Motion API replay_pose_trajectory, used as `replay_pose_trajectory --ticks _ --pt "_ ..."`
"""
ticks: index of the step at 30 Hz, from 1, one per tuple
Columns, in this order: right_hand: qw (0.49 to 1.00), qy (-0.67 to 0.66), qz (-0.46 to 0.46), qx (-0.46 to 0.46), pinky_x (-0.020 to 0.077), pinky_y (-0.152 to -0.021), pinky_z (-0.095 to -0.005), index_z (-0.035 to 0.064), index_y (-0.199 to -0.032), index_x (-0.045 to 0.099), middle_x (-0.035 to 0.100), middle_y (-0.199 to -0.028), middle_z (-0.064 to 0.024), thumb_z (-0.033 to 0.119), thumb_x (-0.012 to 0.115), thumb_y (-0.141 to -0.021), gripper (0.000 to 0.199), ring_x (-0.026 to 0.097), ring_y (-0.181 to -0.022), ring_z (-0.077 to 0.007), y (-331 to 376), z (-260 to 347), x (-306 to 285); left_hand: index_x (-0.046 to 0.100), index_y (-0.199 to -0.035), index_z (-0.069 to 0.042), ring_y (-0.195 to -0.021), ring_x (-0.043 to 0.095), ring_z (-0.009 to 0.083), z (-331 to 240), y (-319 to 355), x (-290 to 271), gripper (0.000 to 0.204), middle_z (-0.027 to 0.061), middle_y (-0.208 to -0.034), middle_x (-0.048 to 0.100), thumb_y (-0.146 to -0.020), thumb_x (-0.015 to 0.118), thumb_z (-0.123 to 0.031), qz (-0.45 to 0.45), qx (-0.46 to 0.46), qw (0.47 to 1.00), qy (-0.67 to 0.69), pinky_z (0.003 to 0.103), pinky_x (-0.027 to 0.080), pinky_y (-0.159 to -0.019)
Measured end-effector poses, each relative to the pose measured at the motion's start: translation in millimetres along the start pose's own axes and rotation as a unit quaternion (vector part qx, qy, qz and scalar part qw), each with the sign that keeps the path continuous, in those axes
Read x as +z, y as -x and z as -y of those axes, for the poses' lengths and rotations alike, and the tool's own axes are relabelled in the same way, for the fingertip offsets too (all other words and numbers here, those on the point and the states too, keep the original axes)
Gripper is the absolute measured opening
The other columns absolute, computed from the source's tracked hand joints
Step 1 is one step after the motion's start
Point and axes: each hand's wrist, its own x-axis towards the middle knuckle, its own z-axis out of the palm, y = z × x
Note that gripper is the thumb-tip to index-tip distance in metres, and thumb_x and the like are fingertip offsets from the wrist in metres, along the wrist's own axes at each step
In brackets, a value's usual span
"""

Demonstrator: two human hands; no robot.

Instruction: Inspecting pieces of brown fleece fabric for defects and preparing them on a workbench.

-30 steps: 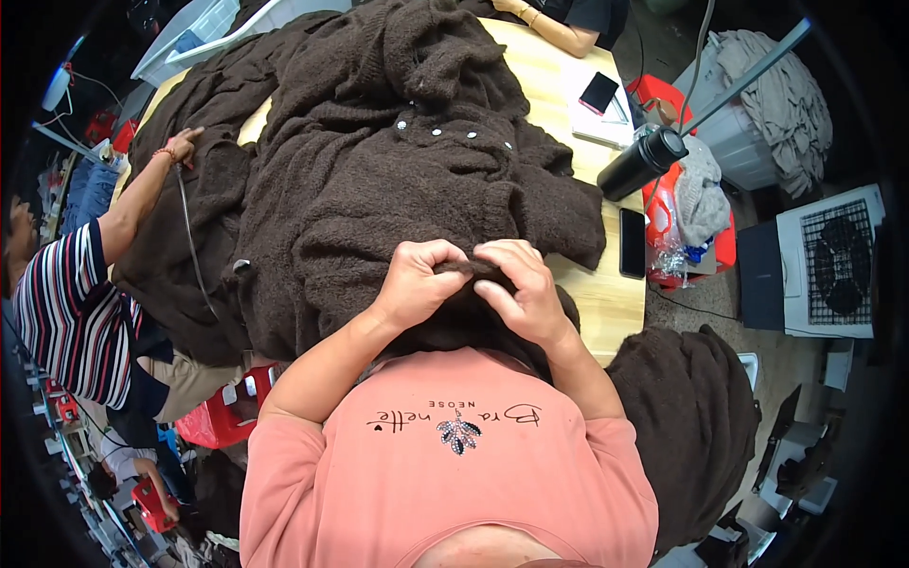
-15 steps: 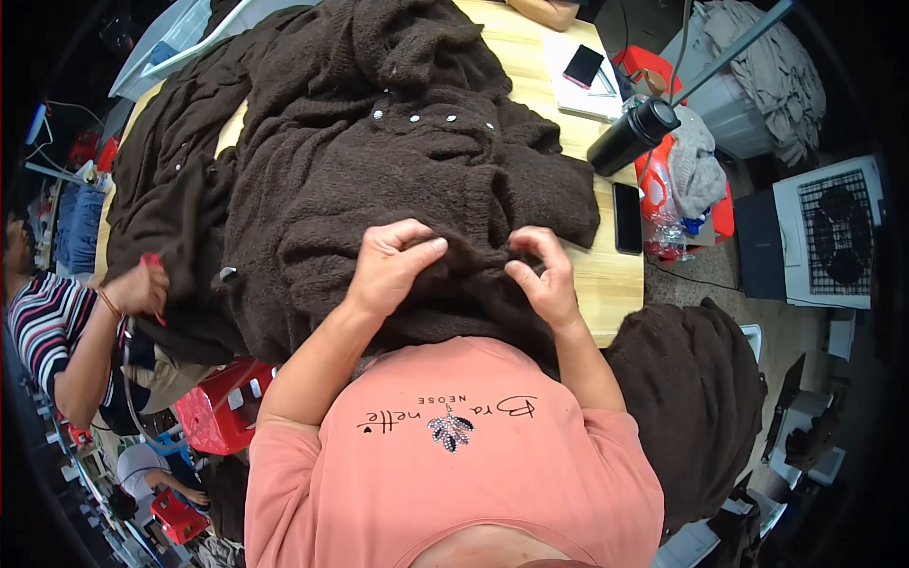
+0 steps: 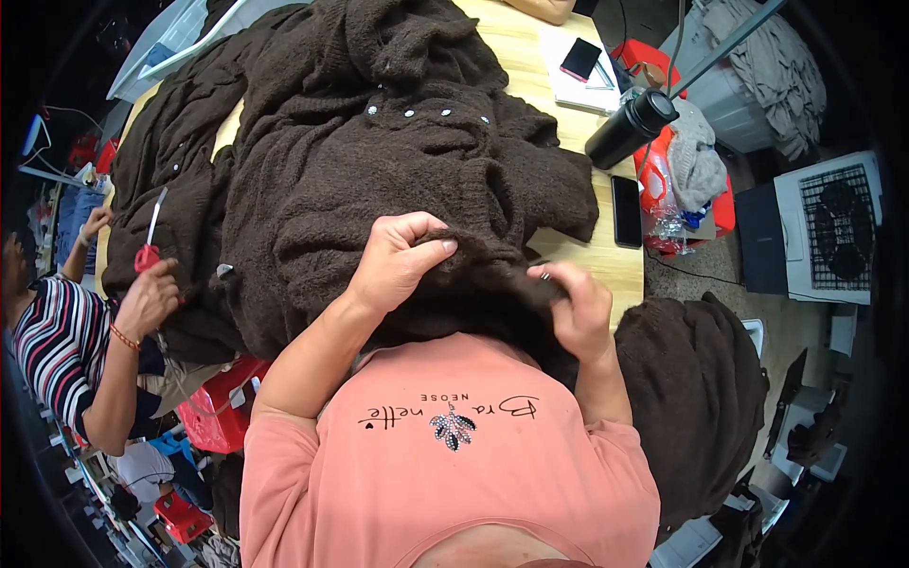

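A dark brown knitted garment [image 3: 350,185] lies bunched over the table in front of me, with a row of shiny buttons [image 3: 446,113] across its far part. My left hand [image 3: 390,265] is closed, pinching the garment's near edge between thumb and fingers. Just right of that edge is my right hand [image 3: 585,312], its fingers curled and partly blurred. A small silvery thing shows at its fingertips, too small to name. Between the two hands the knit edge is lifted and bunched.
At the left a co-worker's hand [image 3: 150,301] holds a red-handled tool [image 3: 147,257] with a thin metal blade. Along the table's right side are a black bottle [image 3: 632,131], a phone [image 3: 626,213] and a notepad [image 3: 578,90]. More brown knitwear [image 3: 691,407] is heaped at my right.
My right hand has drawn away from the fabric edge, toward me and to the right. My left hand keeps its pinch. The co-worker's tool has swung up over the garments.
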Motion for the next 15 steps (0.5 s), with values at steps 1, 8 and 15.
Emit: replay_pose_trajectory --ticks 1,8,15 --pt "0.997 -0.007 0.007 -0.077 0.0499 -0.058 -0.0304 -0.0014 -0.096 0.055 0.065 -0.086 -0.0155 -0.011 0.056 -0.067 0.031 0.061 -0.064 -0.0276 -7.2 9.9 3.0 0.064 -0.078 0.001 -0.061 0.050 0.0025 0.1 -0.3 3.1 0.004 -0.0018 -0.068 0.059 -0.079 0.060 0.000 0.017 -0.007 1.000 0.016 0.018 0.041 -0.055" --pt "0.970 -0.005 -0.032 -0.240 0.0420 -0.044 -0.0272 -0.0012 -0.087 0.058 0.061 -0.079 -0.0110 -0.003 0.062 -0.062 0.025 0.053 -0.052 -0.0184 -34.0 25.4 41.4 0.063 -0.076 0.002 -0.062 0.050 0.0024 3.2 6.6 12.8 0.003 -0.0024 -0.066 0.059 -0.078 0.062 0.000 0.048 0.016 0.995 -0.083 0.019 0.040 -0.055" --pt "0.975 0.031 -0.043 -0.216 0.0417 -0.044 -0.0280 -0.0017 -0.086 0.057 0.058 -0.073 -0.0118 -0.009 0.062 -0.062 0.026 0.053 -0.052 -0.0211 -29.6 16.0 47.8 0.065 -0.082 0.002 -0.066 0.051 0.0029 10.9 13.4 6.9 0.008 -0.0012 -0.072 0.061 -0.082 0.058 -0.002 0.059 -0.007 0.998 0.000 0.020 0.043 -0.058"
